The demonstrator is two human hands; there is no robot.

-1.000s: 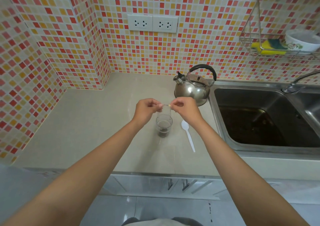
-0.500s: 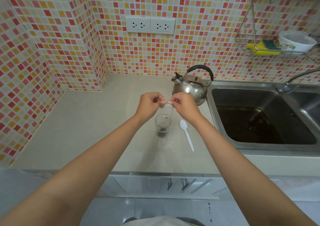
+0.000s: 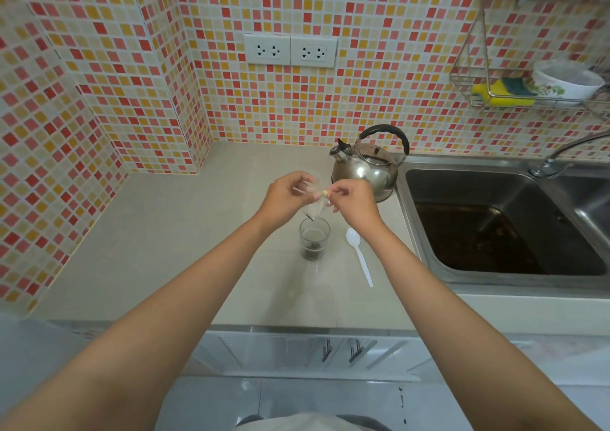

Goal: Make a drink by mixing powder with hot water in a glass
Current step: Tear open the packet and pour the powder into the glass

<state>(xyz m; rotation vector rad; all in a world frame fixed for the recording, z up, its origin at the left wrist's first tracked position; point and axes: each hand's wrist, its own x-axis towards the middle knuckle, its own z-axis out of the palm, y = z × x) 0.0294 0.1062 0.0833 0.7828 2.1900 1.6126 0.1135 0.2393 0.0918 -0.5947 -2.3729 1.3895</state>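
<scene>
A small clear glass (image 3: 314,239) stands on the beige counter (image 3: 185,249) with dark powder at its bottom. Just above it I hold a small clear plastic bag (image 3: 315,204), its lower corner pointing down at the glass rim. My left hand (image 3: 286,194) pinches the bag's left side. My right hand (image 3: 355,199) pinches its right side, where a small yellow bit shows between the fingers. A white plastic spoon (image 3: 359,255) lies on the counter right of the glass. A steel kettle (image 3: 368,166) with a black handle stands behind my right hand.
A steel sink (image 3: 495,219) fills the right side, with a tap (image 3: 558,156) at its back. A wire rack (image 3: 528,90) on the tiled wall holds a yellow sponge and a white bowl. Two wall sockets (image 3: 290,50) sit above the counter. The tiled wall closes the left side.
Both hands have risen a little above the glass with the bag. The bag now hangs more spread out, its corner tipped down over the glass.
</scene>
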